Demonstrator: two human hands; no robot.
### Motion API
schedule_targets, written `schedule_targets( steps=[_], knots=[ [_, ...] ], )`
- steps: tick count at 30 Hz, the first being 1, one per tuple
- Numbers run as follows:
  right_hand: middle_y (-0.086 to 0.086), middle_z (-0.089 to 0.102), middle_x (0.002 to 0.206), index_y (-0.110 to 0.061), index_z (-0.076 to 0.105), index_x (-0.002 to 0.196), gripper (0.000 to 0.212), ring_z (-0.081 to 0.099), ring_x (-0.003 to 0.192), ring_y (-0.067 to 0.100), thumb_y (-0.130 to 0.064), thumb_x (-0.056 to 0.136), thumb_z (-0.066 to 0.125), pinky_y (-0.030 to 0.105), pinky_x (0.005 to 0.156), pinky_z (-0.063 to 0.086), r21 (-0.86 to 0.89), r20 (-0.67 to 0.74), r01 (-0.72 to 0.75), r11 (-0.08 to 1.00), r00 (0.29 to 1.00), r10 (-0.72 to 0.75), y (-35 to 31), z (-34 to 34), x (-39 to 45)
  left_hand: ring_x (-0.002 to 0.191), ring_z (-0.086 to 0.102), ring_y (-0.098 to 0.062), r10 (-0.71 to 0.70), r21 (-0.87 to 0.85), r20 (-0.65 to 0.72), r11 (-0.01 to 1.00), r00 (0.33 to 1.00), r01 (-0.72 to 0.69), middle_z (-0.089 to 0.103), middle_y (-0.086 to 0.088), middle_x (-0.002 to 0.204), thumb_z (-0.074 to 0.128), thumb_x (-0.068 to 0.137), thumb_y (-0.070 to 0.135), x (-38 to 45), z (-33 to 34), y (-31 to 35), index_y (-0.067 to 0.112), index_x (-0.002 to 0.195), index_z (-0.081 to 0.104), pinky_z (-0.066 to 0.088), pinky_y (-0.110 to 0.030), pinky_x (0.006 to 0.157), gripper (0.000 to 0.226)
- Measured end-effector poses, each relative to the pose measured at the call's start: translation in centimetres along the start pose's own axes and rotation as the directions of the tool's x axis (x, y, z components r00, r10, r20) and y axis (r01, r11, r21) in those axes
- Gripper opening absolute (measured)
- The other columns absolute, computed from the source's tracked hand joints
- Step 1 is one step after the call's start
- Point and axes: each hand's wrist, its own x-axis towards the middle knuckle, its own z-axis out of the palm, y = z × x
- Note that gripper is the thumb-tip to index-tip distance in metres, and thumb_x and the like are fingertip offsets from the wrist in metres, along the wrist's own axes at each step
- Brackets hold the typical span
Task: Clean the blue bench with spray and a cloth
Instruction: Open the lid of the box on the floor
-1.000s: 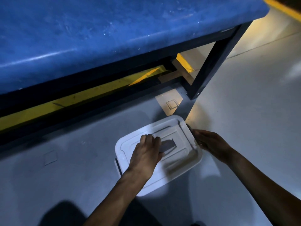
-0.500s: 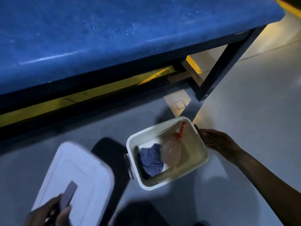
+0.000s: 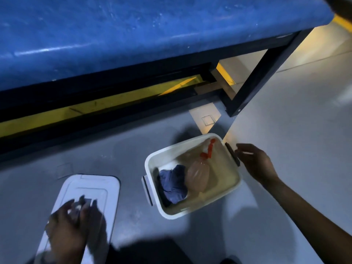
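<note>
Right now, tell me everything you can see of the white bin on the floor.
The white bin looks like glossy plastic, rectangular with rounded corners, and stands open on the grey floor in front of the blue bench. Dark latch handles sit on its two short ends. Inside lie a crumpled blue cloth and a clear spray bottle with a red trigger, on its side. Its lid lies apart. The right hand hovers beside the far handle.

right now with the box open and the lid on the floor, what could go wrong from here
1. The lid lies flat on the floor beside the box, under the left hand; a knee or foot could land on it.
2. The spray bottle lies on its side against the cloth, so it may leak or drag the cloth out.
3. The right hand is off the box, which could slide.
</note>
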Motion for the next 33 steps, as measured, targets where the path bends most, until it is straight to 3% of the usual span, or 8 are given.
schedule_targets(
  steps=[4,7,11,15,19,25,28,33],
  knots=[
    [-0.007,0.064,0.101,-0.024,0.067,0.106,0.019,0.063,0.084,0.008,-0.037,0.092,0.066,0.023,0.073,0.052,-0.164,-0.191,0.341,0.926,0.910,-0.369,-5.3,1.3,-2.8,0.104,0.063,-0.011,0.406,-0.179,0.042,0.902,0.913,-0.393,0.065,0.002,0.122,0.067,0.099,0.024,-1.2,4.7,9.4,0.024,0.129,0.064,0.051,-0.023,0.085,0.029],
    [-0.007,0.067,0.101,-0.023,0.062,0.113,0.046,0.065,0.087,0.010,-0.056,0.083,0.074,0.030,0.079,0.057,-0.136,0.117,0.085,0.987,0.991,-0.069,-5.6,4.4,-2.9,0.124,0.057,-0.010,0.668,-0.213,0.356,0.738,0.653,-0.640,0.062,0.011,0.132,0.065,0.095,0.037,-2.3,8.6,16.6,0.029,0.134,0.063,0.043,-0.025,0.105,0.039],
    [0.001,0.064,0.128,-0.022,0.055,0.136,0.099,0.062,0.112,0.020,-0.087,0.063,0.068,0.043,0.099,0.054,-0.163,0.397,-0.249,0.955,0.869,0.294,-4.4,7.2,-1.1,0.143,0.042,-0.032,0.291,0.168,0.821,0.699,0.491,-0.695,0.043,-0.008,0.157,0.072,0.083,0.053,-2.8,15.0,18.1,0.024,0.159,0.033,0.031,-0.041,0.119,0.091],
    [0.008,0.061,0.133,-0.014,0.047,0.145,0.080,0.059,0.118,0.028,-0.053,0.082,0.079,0.040,0.100,0.051,-0.073,0.463,-0.383,0.921,0.805,0.372,-4.6,8.7,0.3,0.137,0.042,-0.041,0.002,0.378,0.887,0.572,0.462,-0.728,0.040,-0.015,0.150,0.080,0.072,0.049,-3.0,18.5,16.3,0.026,0.163,0.011,0.034,-0.051,0.118,0.117],
    [0.006,0.053,0.137,-0.024,0.034,0.153,0.097,0.055,0.118,0.029,-0.051,0.075,0.085,0.043,0.083,0.059,0.008,0.510,-0.478,0.878,0.757,0.407,-4.1,11.0,0.7,0.138,0.035,-0.043,0.037,0.466,0.861,0.345,0.508,-0.815,0.028,-0.021,0.156,0.078,0.080,0.037,-3.4,19.8,15.9,0.020,0.163,0.006,0.031,-0.051,0.118,0.112],
    [0.004,0.044,0.144,-0.025,0.022,0.156,0.122,0.049,0.120,0.028,-0.055,0.061,0.092,0.043,0.074,0.061,0.073,0.492,-0.467,0.881,0.785,0.376,-3.3,12.4,1.0,0.133,0.042,-0.041,0.083,0.379,0.880,0.468,0.467,-0.798,0.038,-0.021,0.149,0.072,0.082,0.014,-3.3,17.6,17.7,0.014,0.155,0.030,0.038,-0.048,0.112,0.084],
    [0.003,0.041,0.153,-0.024,0.007,0.159,0.157,0.047,0.131,0.028,-0.083,0.036,0.084,0.044,0.102,0.050,-0.031,0.435,-0.214,0.976,0.877,0.206,-2.9,10.9,0.4,0.127,0.047,-0.036,0.228,0.243,0.881,0.534,0.414,-0.810,0.044,-0.013,0.144,0.077,0.075,0.012,-3.1,12.7,19.4,0.017,0.147,0.041,0.042,-0.044,0.109,0.081],
    [-0.011,0.041,0.156,-0.029,0.024,0.159,0.140,0.045,0.140,0.014,-0.071,0.044,0.093,0.033,0.111,0.039,0.119,0.296,0.074,0.990,0.949,-0.107,-3.7,6.3,-1.5,0.110,0.059,-0.009,0.510,-0.081,0.734,0.721,0.448,-0.688,0.058,0.011,0.116,0.079,0.070,0.030,-1.7,-0.2,19.5,0.040,0.132,0.052,0.046,-0.023,0.096,0.068]
  ],
)
